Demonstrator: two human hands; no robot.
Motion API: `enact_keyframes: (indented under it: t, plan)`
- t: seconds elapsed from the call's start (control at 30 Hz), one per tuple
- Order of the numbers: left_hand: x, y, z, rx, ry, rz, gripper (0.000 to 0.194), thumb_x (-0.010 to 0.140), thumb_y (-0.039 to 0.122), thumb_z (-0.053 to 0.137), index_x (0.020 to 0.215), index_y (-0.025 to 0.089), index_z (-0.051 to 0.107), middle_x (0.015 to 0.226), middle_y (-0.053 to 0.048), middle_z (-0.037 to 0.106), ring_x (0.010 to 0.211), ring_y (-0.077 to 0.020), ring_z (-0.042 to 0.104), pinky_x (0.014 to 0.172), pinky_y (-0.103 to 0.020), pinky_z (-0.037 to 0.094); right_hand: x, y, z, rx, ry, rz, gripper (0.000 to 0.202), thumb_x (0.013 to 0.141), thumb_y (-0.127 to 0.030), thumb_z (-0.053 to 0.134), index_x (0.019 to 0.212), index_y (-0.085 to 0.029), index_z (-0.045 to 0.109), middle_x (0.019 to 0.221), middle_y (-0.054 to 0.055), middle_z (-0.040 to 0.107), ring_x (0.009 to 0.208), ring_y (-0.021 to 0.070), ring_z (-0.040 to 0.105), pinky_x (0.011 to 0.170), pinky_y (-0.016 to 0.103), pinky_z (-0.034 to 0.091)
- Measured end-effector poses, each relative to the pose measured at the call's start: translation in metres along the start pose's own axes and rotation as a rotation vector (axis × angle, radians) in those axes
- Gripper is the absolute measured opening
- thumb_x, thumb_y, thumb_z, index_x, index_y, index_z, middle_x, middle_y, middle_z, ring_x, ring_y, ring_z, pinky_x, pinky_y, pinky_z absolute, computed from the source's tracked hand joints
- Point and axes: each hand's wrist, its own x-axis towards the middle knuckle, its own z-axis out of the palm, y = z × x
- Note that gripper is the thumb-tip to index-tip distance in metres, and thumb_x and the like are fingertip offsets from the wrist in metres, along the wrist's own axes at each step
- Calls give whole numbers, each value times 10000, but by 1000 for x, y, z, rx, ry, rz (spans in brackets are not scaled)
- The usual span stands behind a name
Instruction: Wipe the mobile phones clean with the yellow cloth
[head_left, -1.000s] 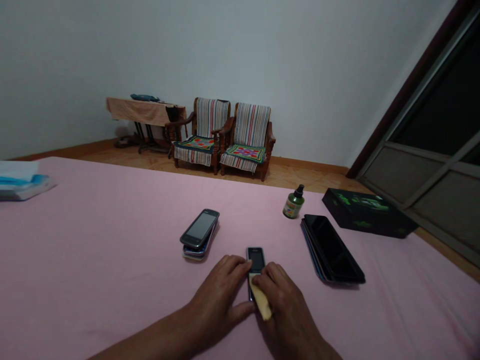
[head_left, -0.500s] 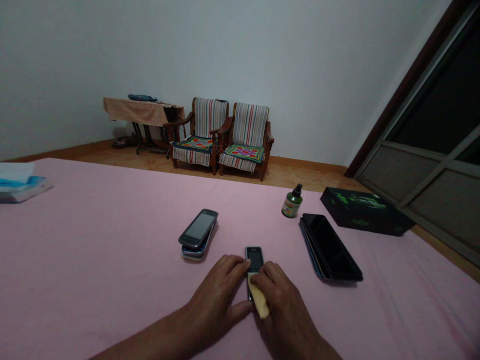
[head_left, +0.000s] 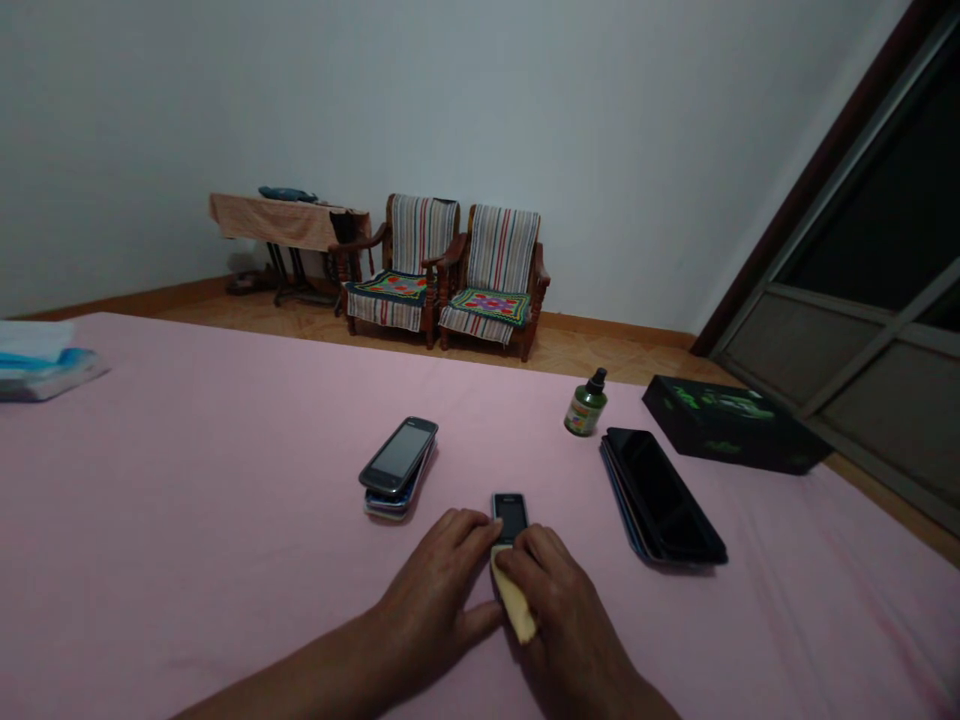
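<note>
A small mobile phone with a dark screen lies on the pink cloth, its screen end pointing away from me. My left hand grips the phone along its left edge, with fingertips by the screen and the thumb lower down. My right hand is closed on a folded yellow cloth, pressed on the phone's lower half. Cloth and fingers hide that half. To the left sits a stack of phones, topped by a grey touchscreen phone.
A green spray bottle stands beyond my right hand. Right of it are a stack topped by a black tablet and a black box. A white and blue packet lies far left. Two wooden chairs stand past the bed-like surface.
My right hand and the yellow cloth have shifted slightly left on the phone. The left hand keeps its hold, and the phone stays in place.
</note>
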Motion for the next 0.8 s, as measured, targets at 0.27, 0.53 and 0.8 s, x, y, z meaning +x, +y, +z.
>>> enact_keyframes:
  t: [0.27,0.53,0.8]
  plan:
    - [-1,-1,1,-25,-12,-44,647,772,212,773,1324,240,436,1244,-123,536,1132,-300,519,972,-492,458,-2,10,-6,-19,91,55,243,747,65,543,787,-162,620,885,66,568,849,220,528,700,317,408]
    - [-1,1,-1,-27,-16,-62,682,734,179,803,1316,232,452,1231,-117,549,1123,-295,523,964,-477,468,3,18,-4,97,117,-65,257,782,27,589,920,-181,651,898,49,566,873,209,539,720,312,434]
    - [0,-2,1,0,-9,-59,653,746,244,820,1305,204,484,1234,-126,561,1137,-296,528,977,-477,467,6,11,-5,-85,7,-77,277,784,-6,669,981,-201,669,961,59,598,915,220,523,740,314,434]
